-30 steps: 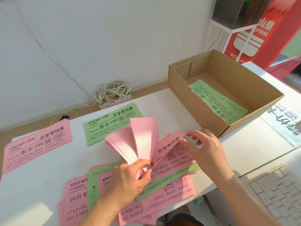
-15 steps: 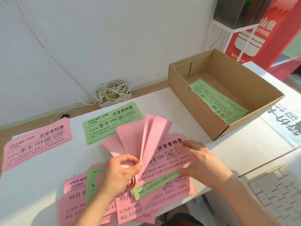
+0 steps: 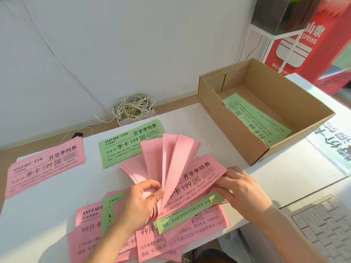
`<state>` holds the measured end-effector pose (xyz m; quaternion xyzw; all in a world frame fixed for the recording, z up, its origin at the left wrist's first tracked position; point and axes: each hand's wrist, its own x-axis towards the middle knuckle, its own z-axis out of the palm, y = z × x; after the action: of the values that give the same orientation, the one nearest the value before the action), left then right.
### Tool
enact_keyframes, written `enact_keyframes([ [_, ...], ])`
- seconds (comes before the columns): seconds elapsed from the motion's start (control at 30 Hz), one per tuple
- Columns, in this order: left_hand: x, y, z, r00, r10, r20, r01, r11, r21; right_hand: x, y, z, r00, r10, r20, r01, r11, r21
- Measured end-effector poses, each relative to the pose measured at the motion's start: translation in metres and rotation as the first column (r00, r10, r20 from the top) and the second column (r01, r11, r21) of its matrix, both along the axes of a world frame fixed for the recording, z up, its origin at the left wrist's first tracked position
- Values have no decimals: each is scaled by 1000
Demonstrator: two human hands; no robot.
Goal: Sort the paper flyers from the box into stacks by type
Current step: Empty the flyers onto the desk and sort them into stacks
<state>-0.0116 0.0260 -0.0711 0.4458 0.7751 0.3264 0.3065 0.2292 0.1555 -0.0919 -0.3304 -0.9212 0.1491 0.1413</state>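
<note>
My left hand (image 3: 138, 202) pinches the lower ends of several pink flyers (image 3: 169, 160), which fan upward with blank backs showing. My right hand (image 3: 241, 188) holds the right end of a printed pink flyer (image 3: 197, 179) lying on top of the mixed pile (image 3: 182, 236) of pink and green flyers at the table's near edge. A sorted pink stack (image 3: 45, 166) lies at the far left, and beside it a green stack (image 3: 123, 145). The cardboard box (image 3: 228, 130) at the right holds a green flyer (image 3: 256, 120).
A white keyboard (image 3: 326, 230) sits at the lower right. A printed sheet (image 3: 334, 147) lies right of the box. A tangle of white cables (image 3: 133, 107) sits on the floor behind the white table (image 3: 47, 209). A red sign (image 3: 303, 40) stands at the back right.
The fan of pink flyers in my left hand has grown and spread wider. My right hand has slid down onto the right end of the top printed pink flyer.
</note>
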Motion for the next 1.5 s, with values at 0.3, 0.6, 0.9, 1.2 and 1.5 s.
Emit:
enact_keyframes([
  [0.3, 15, -3, 9, 960, -246, -134, 255, 966, 52, -10, -1, 6, 994, -29, -109, 38, 996, 83],
  [0.6, 20, -8, -7, 931, -205, -301, 263, 950, 166, -32, 0, 37, 793, -508, -337, 262, 783, -564],
  [0.9, 25, -13, 15, 913, -350, -210, 325, 934, -146, -24, 26, 39, 776, -630, 6, 46, 47, -998],
  [1.2, 22, -6, 29, 686, -661, -305, 607, 751, -261, -22, 38, 43, 867, -487, 104, 207, 163, -965],
  [1.5, 14, -10, -14, 712, -471, -520, 502, 860, -93, -20, 32, 56, 962, -231, 145, 232, 411, -882],
])
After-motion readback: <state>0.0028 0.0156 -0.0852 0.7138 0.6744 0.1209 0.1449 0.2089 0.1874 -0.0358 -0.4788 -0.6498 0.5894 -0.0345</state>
